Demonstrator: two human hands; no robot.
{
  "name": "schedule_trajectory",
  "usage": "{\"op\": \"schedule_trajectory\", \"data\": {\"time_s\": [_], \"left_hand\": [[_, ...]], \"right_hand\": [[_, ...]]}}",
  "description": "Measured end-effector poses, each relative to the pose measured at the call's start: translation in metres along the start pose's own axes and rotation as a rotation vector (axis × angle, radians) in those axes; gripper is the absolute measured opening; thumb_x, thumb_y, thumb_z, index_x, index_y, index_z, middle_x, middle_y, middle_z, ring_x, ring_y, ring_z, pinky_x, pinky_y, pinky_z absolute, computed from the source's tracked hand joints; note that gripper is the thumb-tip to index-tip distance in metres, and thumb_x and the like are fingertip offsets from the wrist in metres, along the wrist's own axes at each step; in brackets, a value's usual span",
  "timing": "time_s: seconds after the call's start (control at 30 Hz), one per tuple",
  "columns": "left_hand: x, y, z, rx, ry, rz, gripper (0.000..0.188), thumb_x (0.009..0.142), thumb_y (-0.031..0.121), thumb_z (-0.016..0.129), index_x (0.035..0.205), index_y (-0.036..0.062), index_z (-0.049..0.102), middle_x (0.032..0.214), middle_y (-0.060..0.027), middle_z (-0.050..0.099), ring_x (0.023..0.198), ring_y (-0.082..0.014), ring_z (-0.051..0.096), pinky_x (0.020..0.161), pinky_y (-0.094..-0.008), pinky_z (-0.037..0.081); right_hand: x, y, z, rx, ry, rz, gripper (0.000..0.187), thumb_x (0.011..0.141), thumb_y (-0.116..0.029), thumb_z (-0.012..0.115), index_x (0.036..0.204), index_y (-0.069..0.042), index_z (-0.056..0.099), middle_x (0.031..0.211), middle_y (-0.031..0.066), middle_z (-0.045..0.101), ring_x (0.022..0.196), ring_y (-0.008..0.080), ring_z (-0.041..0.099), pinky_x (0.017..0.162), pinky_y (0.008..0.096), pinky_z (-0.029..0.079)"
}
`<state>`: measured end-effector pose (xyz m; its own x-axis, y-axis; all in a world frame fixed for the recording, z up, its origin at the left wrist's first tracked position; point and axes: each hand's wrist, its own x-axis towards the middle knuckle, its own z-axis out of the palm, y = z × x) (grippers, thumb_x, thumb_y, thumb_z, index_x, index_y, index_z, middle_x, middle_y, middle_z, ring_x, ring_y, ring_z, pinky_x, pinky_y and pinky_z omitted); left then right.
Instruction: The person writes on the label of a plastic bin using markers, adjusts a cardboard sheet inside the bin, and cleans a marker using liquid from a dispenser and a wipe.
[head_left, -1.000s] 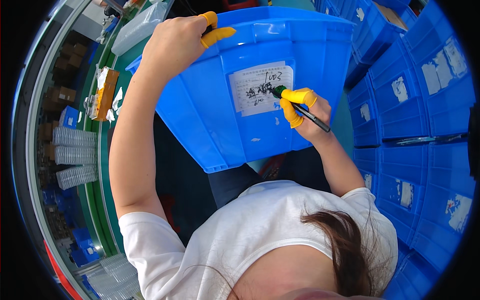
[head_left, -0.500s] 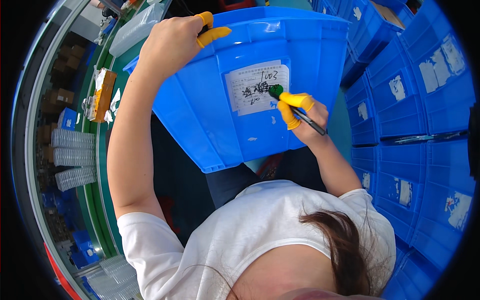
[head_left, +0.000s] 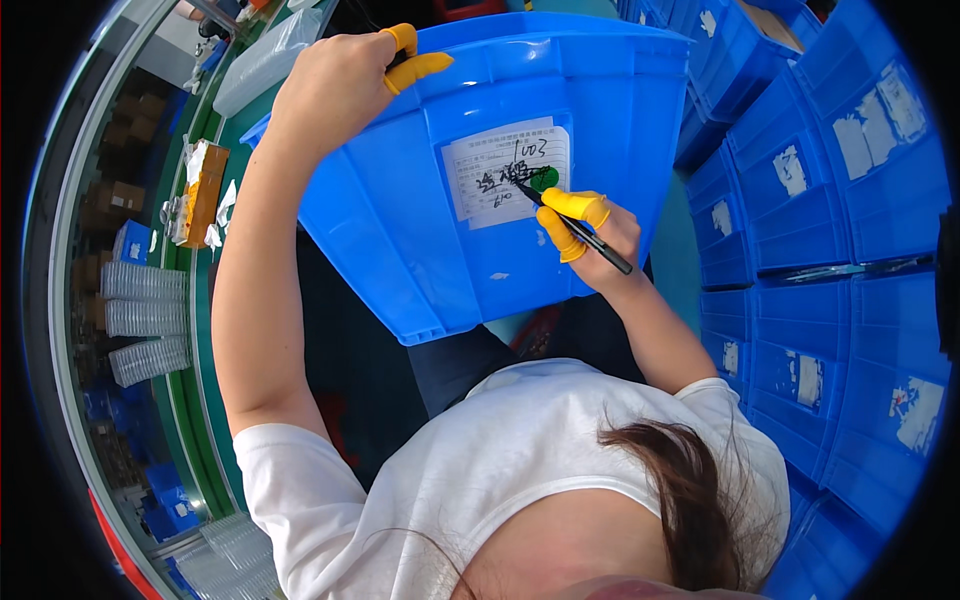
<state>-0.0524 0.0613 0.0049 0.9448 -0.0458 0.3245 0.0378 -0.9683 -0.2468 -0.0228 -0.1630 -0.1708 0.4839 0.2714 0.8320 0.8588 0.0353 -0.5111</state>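
A large blue plastic bin (head_left: 400, 240) is tilted in front of me, its labelled wall toward me. My left hand (head_left: 340, 85), with yellow finger cots on thumb and finger, is closed at the bin's upper left rim. Something small and dark shows between those fingers, too little of it to name. My right hand (head_left: 600, 235), also in yellow finger cots, grips a black marker pen (head_left: 612, 257). The pen's tip meets the white paper label (head_left: 485, 200), which bears dark handwriting, scribbled strokes and a round green sticker (head_left: 544, 179).
Stacked blue bins (head_left: 800, 210) with torn label remnants line the right side. Along the left runs a green-edged workbench with an orange-and-white box (head_left: 203, 195) on it. Stacks of clear plastic trays (head_left: 145, 300) stand farther left, and a clear plastic bag (head_left: 265, 65) lies at the upper left.
My right hand has moved the pen tip left along the label, uncovering the green sticker. Fresh dark strokes show there. The bin and my left hand have shifted slightly left.
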Motion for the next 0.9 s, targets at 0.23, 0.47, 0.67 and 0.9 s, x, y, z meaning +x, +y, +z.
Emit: {"op": "schedule_trajectory", "data": {"time_s": [0.23,0.47,0.67,0.9], "left_hand": [[-0.001,0.0,0.001,0.0,0.025,0.011,0.035,0.082,0.039,0.06,0.094,0.0063,0.065,0.071,-0.012,0.064,0.063,-0.0265,0.063,0.06,-0.0348,0.052],[-0.001,0.001,0.0,-0.018,0.042,0.038,0.036,0.082,0.04,0.059,0.094,0.0067,0.064,0.07,-0.0121,0.064,0.063,-0.0276,0.062,0.059,-0.0359,0.051],[-0.001,0.004,0.0,-0.081,0.018,-0.032,0.043,0.08,0.044,0.061,0.085,0.001,0.064,0.071,-0.0149,0.061,0.066,-0.0286,0.059,0.062,-0.0367,0.048],[0.0,0.003,0.001,-0.061,0.006,-0.032,0.043,0.081,0.044,0.059,0.089,0.0023,0.064,0.072,-0.0138,0.062,0.066,-0.0266,0.06,0.063,-0.035,0.048]], "right_hand": [[-0.002,0.003,-0.005,-0.006,0.057,0.086,0.019,0.07,-0.005,0.074,0.085,-0.003,0.061,0.072,0.0093,0.063,0.059,0.0219,0.062,0.052,0.0279,0.048],[-0.007,0.01,-0.01,-0.054,0.092,0.161,0.018,0.072,-0.003,0.073,0.085,-0.002,0.06,0.073,0.0106,0.064,0.059,0.0206,0.062,0.051,0.0263,0.047],[-0.009,0.003,-0.008,0.054,0.037,0.07,0.018,0.073,-0.006,0.073,0.084,-0.002,0.059,0.075,0.0111,0.065,0.059,0.0211,0.063,0.052,0.0267,0.048],[-0.012,0.004,0.0,0.084,-0.03,0.061,0.019,0.074,-0.009,0.073,0.084,-0.002,0.058,0.078,0.0117,0.066,0.061,0.0225,0.063,0.052,0.0276,0.048]]}}
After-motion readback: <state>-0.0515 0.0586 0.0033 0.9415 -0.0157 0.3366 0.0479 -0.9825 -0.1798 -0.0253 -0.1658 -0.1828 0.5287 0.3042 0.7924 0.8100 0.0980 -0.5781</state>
